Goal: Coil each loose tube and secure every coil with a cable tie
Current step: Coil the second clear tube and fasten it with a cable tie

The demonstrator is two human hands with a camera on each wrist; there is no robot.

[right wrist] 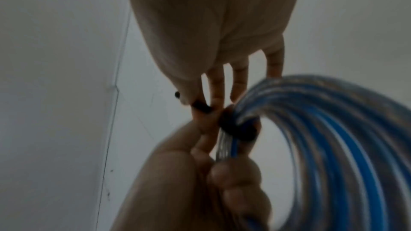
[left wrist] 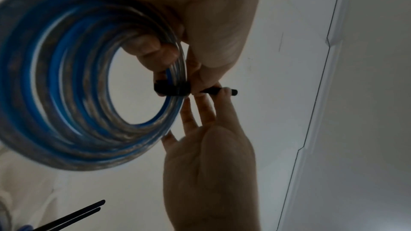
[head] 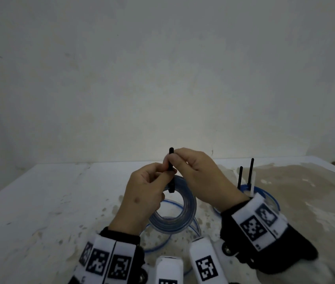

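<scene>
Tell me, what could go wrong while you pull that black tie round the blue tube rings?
The right hand pinches only the thin tail of the black cable tie, so it might slip free. The left hand grips the tube coil at just one spot; if it loosens, the rings could spring apart. A finger beside the tie's loop might get pinched.

Wall (head: 162, 68): plain, pale grey-white, faintly scuffed, filling the upper view. Table (head: 29, 201): white top, worn and mottled with tan patches toward the right. Light: dim, even, cool.
</scene>
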